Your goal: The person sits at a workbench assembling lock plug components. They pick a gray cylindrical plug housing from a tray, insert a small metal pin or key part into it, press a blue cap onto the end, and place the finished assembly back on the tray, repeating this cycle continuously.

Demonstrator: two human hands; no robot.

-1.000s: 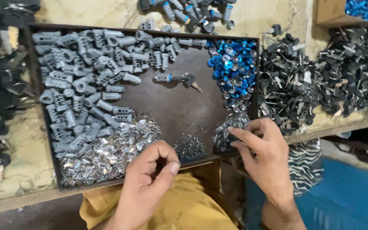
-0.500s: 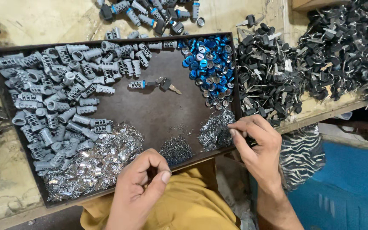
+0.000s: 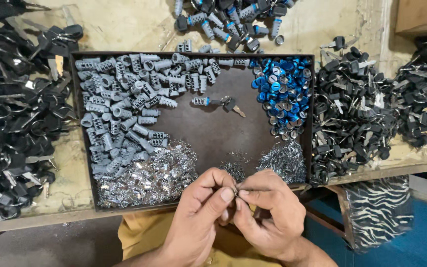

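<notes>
My left hand [image 3: 201,212] and my right hand [image 3: 268,210] meet at the near edge of a dark tray [image 3: 213,133]. Their fingertips pinch one tiny metal part [image 3: 235,190] between them; its shape is too small to tell. The tray holds a heap of grey lock cylinders [image 3: 124,109], blue caps [image 3: 282,94], shiny stamped pieces [image 3: 149,173], small pins [image 3: 285,160], and one cylinder with a key [image 3: 216,102] in its middle.
Piles of black-headed keys lie left [image 3: 11,123] and right [image 3: 362,109] of the tray on the workbench. More cylinders [image 3: 223,20] lie beyond it. A striped bag [image 3: 376,210] hangs below the bench edge on the right.
My right hand left the pin pile and came toward the middle. My left hand rose to meet it, and both now pinch a small part together.
</notes>
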